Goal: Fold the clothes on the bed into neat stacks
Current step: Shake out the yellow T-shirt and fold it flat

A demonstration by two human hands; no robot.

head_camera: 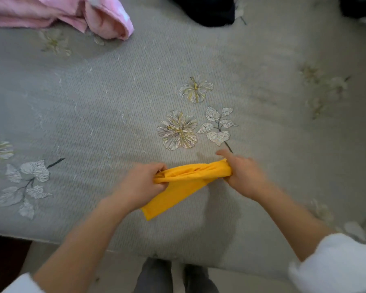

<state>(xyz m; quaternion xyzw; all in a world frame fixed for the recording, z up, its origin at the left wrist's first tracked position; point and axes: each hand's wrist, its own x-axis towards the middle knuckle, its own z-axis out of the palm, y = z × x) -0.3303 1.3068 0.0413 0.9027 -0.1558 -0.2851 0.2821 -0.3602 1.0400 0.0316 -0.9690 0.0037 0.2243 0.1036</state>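
over the bed [114, 102], both hands grip a yellow cloth [184, 182]

Well below the fingers [159, 168], a strip of pale floor [241, 282] ran across the bottom. Two legs in grey trousers [154, 275] stood on it, directly beneath the fingers. Down to their left lay a dark patch [6, 256], possibly darker flooring or shadow. Blurred white sleeves [334, 265] filled both lower corners.
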